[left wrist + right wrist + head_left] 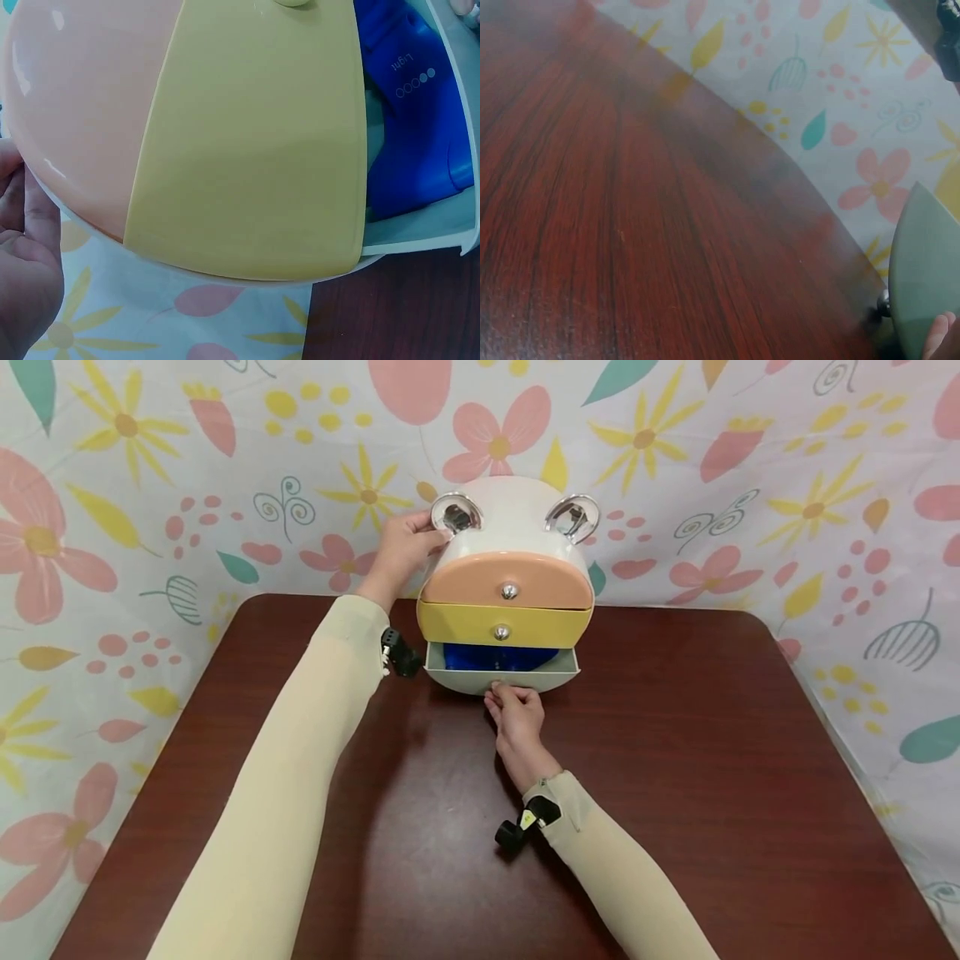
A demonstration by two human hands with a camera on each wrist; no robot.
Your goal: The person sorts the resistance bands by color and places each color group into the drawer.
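A white animal-shaped cabinet point(510, 514) with two chrome eyes stands at the table's far edge. It has a peach top drawer point(506, 581), a yellow middle drawer point(502, 622) and a grey bottom drawer point(517, 677). The grey drawer point(420, 232) is pulled partly out, with a blue object point(495, 656) lying inside it. My left hand point(405, 547) grips the cabinet's upper left side beside the left eye. My right hand point(513, 710) pinches the grey drawer's front at its knob point(883, 304). The left wrist view shows the blue object point(416, 127) printed with "Light".
The cabinet sits on a dark red wooden table point(675, 735) with rounded corners. A flowered cloth backdrop point(787, 485) closes in the back and both sides. Both forearms wear cream sleeves and small black wrist cameras.
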